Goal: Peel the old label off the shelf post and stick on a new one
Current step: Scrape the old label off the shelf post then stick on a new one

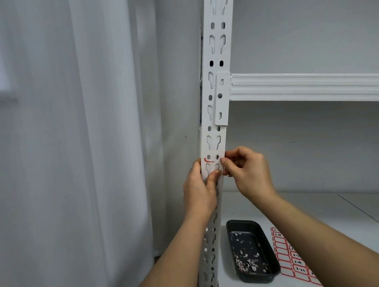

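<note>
- The post (214,128) runs top to bottom through the middle of the frame, leaning slightly; the label (208,160) is only a red-edged remnant on its front face at lower centre
- The left hand (198,192) wraps the post from the left just below the remnant, fingers clenched on the post, thumb tip pressed on the front face
- The right hand (246,173) sits at the post's right edge, level with the remnant; its fingers (227,163) are pinched together, apparently on a bit of label, though I cannot tell for sure
- The remnant lies up and left of the right fingers, its red line running across the post
- Open room lies right of the post, under the shelf beam (310,85)
- Lower right: a dark tray (276,271) holding scraps, and a sheet of new labels (288,257) beside it on the shelf
</note>
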